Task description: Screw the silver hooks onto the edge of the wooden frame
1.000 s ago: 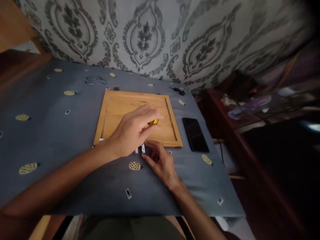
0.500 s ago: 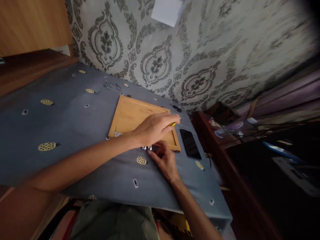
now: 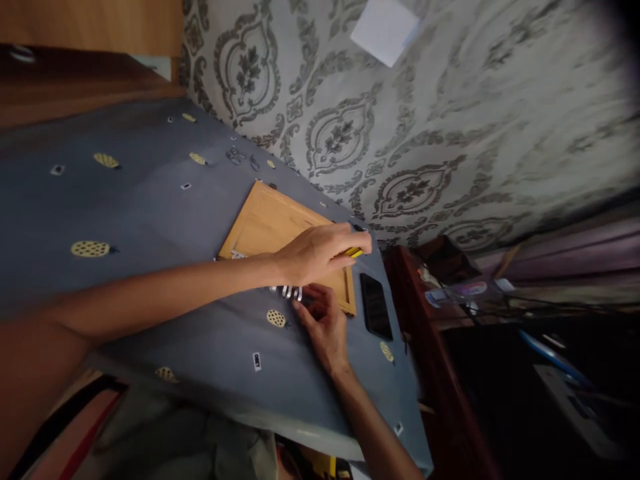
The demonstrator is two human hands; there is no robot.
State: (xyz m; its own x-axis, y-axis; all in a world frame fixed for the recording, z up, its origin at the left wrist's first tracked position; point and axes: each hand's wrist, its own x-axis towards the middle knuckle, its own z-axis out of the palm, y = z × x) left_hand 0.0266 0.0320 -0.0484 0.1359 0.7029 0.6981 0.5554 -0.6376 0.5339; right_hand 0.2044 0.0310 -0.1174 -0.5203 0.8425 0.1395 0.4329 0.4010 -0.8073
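A wooden tray-like board (image 3: 265, 223) lies on a grey-blue cloth with yellow pineapple prints (image 3: 150, 213). My left hand (image 3: 320, 252) reaches across the board, fingers pinched on a small yellow object (image 3: 355, 253) near the board's right side. My right hand (image 3: 323, 320) rests on the cloth at the board's near edge, fingers curled on small silvery pieces (image 3: 287, 292) that I cannot make out.
A black phone (image 3: 375, 307) lies right of the board. Small metal bits (image 3: 240, 158) sit at the cloth's far edge near the patterned wall. A dark wooden shelf with clutter (image 3: 460, 287) stands to the right. A white paper (image 3: 383, 30) hangs on the wall.
The camera has tilted and swung left, so the table now slants. My left hand with the yellow object has shifted toward the board's right edge. My right hand stays by the silvery pieces.
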